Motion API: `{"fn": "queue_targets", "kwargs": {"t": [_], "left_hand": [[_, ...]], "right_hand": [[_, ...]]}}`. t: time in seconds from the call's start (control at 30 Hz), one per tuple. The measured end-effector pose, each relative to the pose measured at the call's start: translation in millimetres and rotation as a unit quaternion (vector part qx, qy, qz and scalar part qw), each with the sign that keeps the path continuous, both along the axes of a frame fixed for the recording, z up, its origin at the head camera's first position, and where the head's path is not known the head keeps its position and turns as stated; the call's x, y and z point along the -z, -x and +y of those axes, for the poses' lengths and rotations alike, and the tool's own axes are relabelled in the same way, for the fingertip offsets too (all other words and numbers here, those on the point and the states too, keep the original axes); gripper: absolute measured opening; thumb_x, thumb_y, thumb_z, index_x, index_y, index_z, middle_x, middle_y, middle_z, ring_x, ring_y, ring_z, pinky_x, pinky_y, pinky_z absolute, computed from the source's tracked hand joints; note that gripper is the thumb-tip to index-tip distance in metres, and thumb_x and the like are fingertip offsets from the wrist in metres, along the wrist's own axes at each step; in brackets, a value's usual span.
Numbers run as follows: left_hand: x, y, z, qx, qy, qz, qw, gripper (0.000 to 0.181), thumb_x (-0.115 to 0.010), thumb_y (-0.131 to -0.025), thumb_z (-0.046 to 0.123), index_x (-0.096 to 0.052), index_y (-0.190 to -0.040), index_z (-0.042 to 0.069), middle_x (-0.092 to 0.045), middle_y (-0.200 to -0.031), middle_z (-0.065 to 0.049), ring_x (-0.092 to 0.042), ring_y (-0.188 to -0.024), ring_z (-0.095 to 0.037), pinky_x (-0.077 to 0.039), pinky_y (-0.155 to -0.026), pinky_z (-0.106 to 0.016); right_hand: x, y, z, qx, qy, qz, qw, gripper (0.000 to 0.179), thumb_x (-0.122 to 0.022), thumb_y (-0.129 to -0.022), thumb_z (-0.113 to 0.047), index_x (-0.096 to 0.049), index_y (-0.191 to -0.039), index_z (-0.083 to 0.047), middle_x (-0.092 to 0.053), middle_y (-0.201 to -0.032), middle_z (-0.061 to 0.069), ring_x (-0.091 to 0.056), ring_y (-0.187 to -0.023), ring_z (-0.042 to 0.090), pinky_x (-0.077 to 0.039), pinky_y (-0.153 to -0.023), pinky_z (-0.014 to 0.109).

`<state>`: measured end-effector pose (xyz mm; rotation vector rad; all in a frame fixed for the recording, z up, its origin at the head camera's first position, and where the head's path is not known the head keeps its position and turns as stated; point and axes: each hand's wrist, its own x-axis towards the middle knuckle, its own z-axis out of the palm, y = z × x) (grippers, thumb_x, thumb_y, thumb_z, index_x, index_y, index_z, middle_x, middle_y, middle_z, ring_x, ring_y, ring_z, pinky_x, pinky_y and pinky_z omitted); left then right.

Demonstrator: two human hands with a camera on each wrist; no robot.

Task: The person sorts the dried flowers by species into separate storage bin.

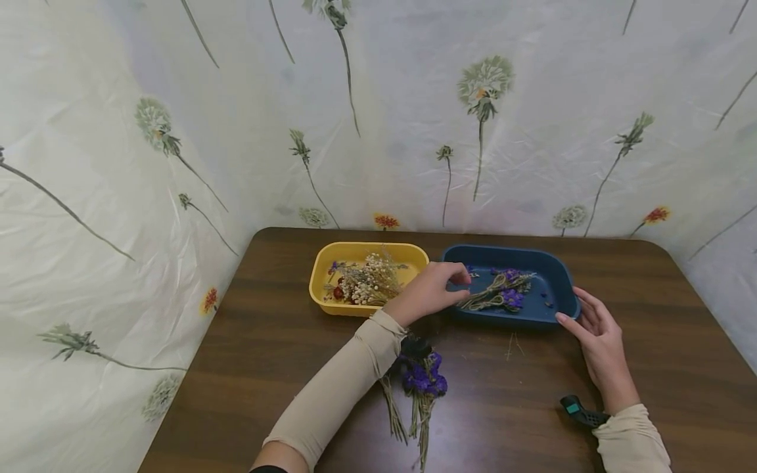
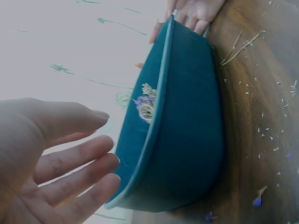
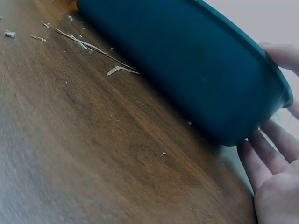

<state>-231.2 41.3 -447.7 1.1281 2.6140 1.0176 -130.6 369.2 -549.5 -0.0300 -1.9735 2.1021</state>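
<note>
A blue tray (image 1: 535,318) stands on the table, holding small bundles of dried purple flowers (image 1: 510,297) with tied stems. At its right end my right hand (image 1: 600,345) grips the corner, thumb at the rim and fingers around the outer wall. My left hand (image 1: 434,288) hovers by the left end of the tray, fingers spread and gently bent, nothing held. In the left wrist view its fingertips (image 2: 110,183) are right at the rim. The left forearm passes in front of a yellow tray (image 1: 315,289) holding dried white and red flowers (image 1: 369,279).
Nearer me, bundles of purple flowers (image 1: 426,381) lie on the table (image 1: 503,407), partly behind the left sleeve. Loose stems (image 1: 513,346) and plant crumbs are scattered before the blue tray. A black wrist strap (image 1: 582,414) sits on the right wrist. A flower-printed sheet (image 1: 384,131) hangs behind.
</note>
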Motion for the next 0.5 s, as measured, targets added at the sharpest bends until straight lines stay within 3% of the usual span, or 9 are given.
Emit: {"fn": "queue_targets", "kwargs": {"t": [0.2,0.4,0.5], "left_hand": [[-4.3,-15.9,-22.5,-0.029,-0.022,-0.01,0.9993,0.014,-0.072,-0.099,0.021,-0.07,-0.109,0.012,-0.075,-0.108,-0.002,-0.071,-0.1,-0.012,-0.057,-0.089,-0.021],[-7.1,-34.1,-39.7,-0.024,-0.03,-0.012,0.9992,0.016,-0.071,-0.099,0.022,-0.071,-0.108,0.008,-0.075,-0.099,-0.001,-0.068,-0.088,-0.007,-0.059,-0.082,-0.023],[-6.4,-45.3,-46.5,-0.023,-0.027,-0.016,0.9992,0.018,-0.071,-0.099,0.023,-0.071,-0.109,0.008,-0.074,-0.097,0.001,-0.066,-0.084,-0.002,-0.057,-0.078,-0.017]], "right_hand": [[0.1,-0.1,-0.1,0.001,0.002,0.003,1.0,0.066,-0.066,-0.097,0.004,-0.041,-0.157,-0.009,-0.051,-0.151,0.0,-0.052,-0.131,0.0,-0.047,-0.094,0.003],[0.1,0.8,0.5,0.0,0.003,0.0,1.0,0.066,-0.065,-0.098,0.003,-0.041,-0.158,-0.01,-0.05,-0.153,0.001,-0.051,-0.132,0.0,-0.047,-0.094,0.003],[0.5,0.8,0.7,0.0,0.002,-0.002,1.0,0.066,-0.065,-0.098,0.003,-0.041,-0.158,-0.01,-0.049,-0.153,0.001,-0.051,-0.132,0.0,-0.047,-0.094,0.003]]}}
